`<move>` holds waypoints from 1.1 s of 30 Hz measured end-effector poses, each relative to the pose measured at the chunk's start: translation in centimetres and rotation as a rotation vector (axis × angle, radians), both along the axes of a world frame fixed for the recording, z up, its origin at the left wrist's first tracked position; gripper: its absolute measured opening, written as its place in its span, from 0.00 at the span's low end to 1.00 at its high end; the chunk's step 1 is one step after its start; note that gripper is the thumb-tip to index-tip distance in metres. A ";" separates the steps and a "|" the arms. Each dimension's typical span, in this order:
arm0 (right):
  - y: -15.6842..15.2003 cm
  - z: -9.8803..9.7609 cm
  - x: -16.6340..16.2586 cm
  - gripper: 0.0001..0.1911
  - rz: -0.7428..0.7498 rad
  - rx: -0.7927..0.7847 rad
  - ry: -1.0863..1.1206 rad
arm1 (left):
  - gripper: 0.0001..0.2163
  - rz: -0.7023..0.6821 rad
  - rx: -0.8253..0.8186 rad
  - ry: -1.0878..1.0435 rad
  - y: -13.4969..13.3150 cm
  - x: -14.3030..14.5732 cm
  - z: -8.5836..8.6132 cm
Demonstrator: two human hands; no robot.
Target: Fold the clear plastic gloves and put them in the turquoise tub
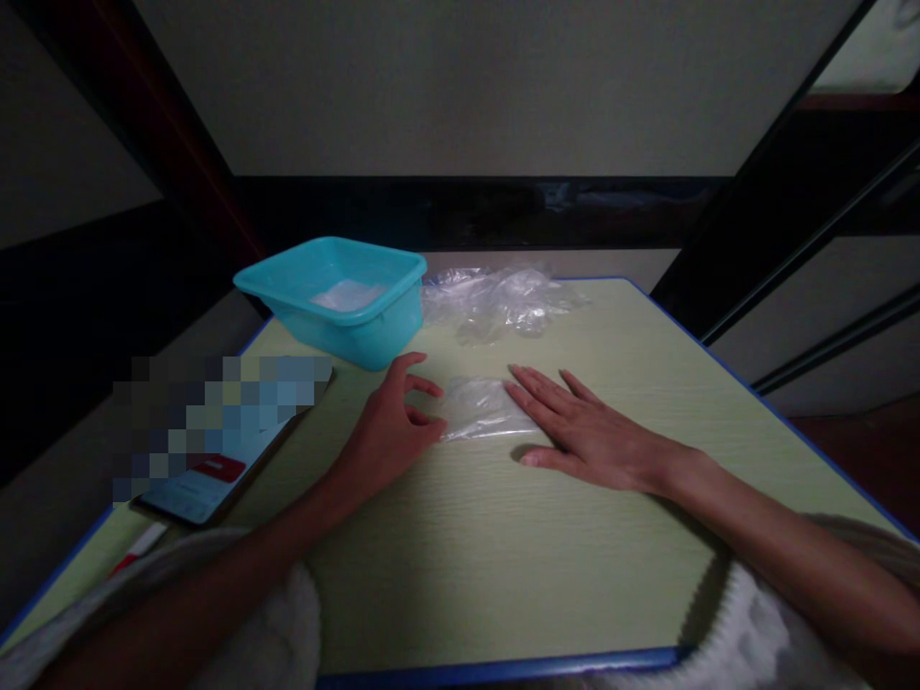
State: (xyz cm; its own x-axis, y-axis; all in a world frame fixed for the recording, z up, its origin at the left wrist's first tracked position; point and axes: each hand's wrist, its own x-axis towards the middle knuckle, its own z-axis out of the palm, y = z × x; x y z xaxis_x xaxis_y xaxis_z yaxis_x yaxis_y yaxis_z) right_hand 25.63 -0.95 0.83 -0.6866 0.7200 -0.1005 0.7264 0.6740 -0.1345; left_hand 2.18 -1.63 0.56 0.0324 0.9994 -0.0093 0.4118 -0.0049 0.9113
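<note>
A small clear plastic bag (480, 407) lies flat on the pale green table (503, 556). My right hand (582, 431) rests flat on the bag's right end, fingers stretched out and together. My left hand (392, 426) is at the bag's left edge, with thumb and fingertips pinching the plastic there while the index finger is raised.
A turquoise plastic basin (337, 297) with something pale inside stands at the back left. A heap of crumpled clear plastic bags (503, 299) lies behind the hands. A phone (208, 470) with a lit screen lies at the left edge, beside a small red and white object (140, 546).
</note>
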 end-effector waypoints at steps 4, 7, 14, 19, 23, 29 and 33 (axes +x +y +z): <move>-0.1 -0.1 0.0 0.43 0.003 0.009 0.001 | 0.30 -0.026 0.004 0.035 0.1 -0.2 0.1; -0.1 -0.1 0.0 0.42 0.002 0.009 -0.016 | 0.30 -0.035 0.021 0.098 0.2 -0.4 0.2; -0.5 0.5 -0.8 0.47 0.055 0.057 0.049 | 0.23 -0.027 0.214 0.266 0.5 -1.1 0.2; -1.1 0.6 -1.6 0.45 0.165 -0.007 0.056 | 0.14 -0.068 0.471 0.301 -0.1 -0.4 -0.2; -1.2 0.5 -1.7 0.43 0.191 -0.075 0.034 | 0.14 -0.212 0.638 0.412 -0.9 0.3 -0.9; -0.7 0.3 -1.3 0.46 0.114 0.014 0.107 | 0.19 -0.376 0.668 0.603 -1.3 1.1 -1.4; -0.5 -0.2 -1.2 0.46 0.034 0.076 0.105 | 0.25 -0.472 0.567 0.759 -1.3 1.6 -1.5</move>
State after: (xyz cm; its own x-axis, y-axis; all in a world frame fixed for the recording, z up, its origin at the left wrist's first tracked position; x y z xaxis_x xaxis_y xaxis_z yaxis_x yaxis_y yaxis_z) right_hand 24.40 -1.43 0.60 -0.7148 0.6988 0.0272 0.6875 0.7093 -0.1560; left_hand 3.81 -2.95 -0.97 0.6004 0.7512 0.2743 0.7175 -0.6574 0.2300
